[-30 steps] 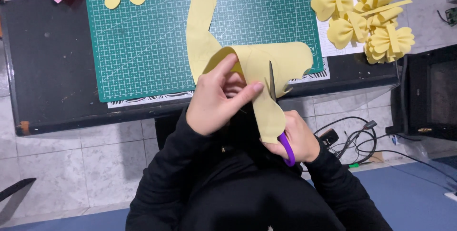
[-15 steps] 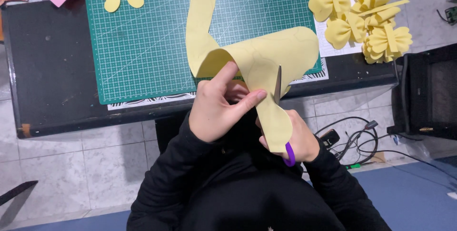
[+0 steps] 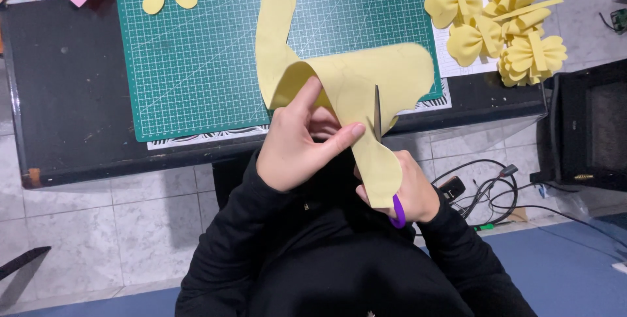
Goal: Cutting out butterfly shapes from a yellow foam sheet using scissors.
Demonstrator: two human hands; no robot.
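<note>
Hands (image 3: 297,144) grip yellow sheet (image 3: 346,82), scissors (image 3: 385,160) over green mat (image 3: 196,62), black table (image 3: 72,95).

Even, soft overhead light, bright and sharp throughout; faint sheen on the dark rectangular surface (image 3: 72,95), short shadows, slight wide-angle bending at the edges.

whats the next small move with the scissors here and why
Probably one more short snip forward. The scissors in the right hand have their blade standing in the yellow foam sheet, with uncut sheet beyond the tip, and the left hand pinches the sheet right beside the blade, steadying it.
</note>
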